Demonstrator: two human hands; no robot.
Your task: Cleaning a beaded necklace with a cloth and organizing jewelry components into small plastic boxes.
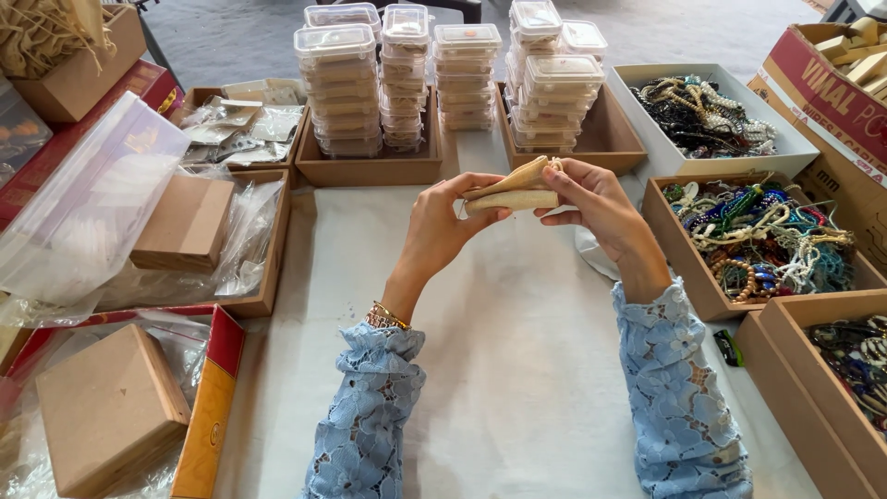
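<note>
Fingers (482,189) of the left hand (443,226) pinch the left end of a small beige pouch (511,188), thumb under, fingertips on top. Right hand (596,201) closed on the pouch's right end, where what looks like a bit of cord or beads shows at the mouth; cannot tell which. Pouch is held in the air above the desk (499,370), between both hands, long axis running left-right and tilted slightly up toward the right. Looks folded or half open, two flat layers visible. Both hands equally near, each on its own end.

Containers:
- brown tray (370,169) behind the hands: stacks of clear lidded plastic boxes (337,88).
- second brown tray (621,152) just right of it: more clear box stacks.
- white box (647,152) far right back: dark and pale beaded jewellery, tangled.
- brown box (688,282) right of the hands: mixed coloured bead strings, blue, green, white, brown.
- brown box (785,337) at the lower right: more beadwork, partly cut off by the frame.
- left tray (274,240): flat brown cardboard box (185,222) lying among clear plastic bags.
- back-left tray (199,92): small clear packets.
- lower left: another flat cardboard box (106,411) beside a red and gold carton (211,407).

Pale blue lace sleeves on both arms, bangles (388,317) at the left wrist.
</note>
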